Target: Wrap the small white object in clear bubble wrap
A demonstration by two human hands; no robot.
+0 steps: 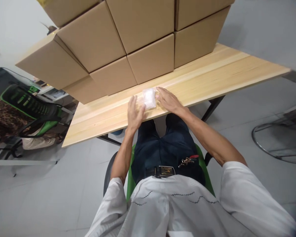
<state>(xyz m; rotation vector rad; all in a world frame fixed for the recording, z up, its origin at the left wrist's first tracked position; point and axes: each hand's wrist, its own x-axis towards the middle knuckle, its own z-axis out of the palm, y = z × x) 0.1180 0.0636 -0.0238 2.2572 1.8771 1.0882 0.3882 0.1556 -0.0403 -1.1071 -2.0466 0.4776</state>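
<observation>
As the white packet [149, 98] is flanked on the wooden table [236, 69] by the left hand [135, 114] at eight o'clock and the right hand [169, 100] at three, fingers spread, contact unclear, positioning seems under way; light, even pressure is called for next.

1. Stacked cardboard boxes [151, 59] wall off the far side of the white packet [149, 98], from about 9 through 12 to 2 o'clock.
2. Between packet and boxes runs a narrow passable strip of table [232, 70].
3. Left fingers [132, 103] obstruct 9 o'clock, right fingers [163, 93] 3 o'clock, both close beside the packet.
4. Forearms bar 7 and 4.
5. Roomiest bare wood: beyond the right fingers, between 2 and 3; another stretch toward 8.
</observation>
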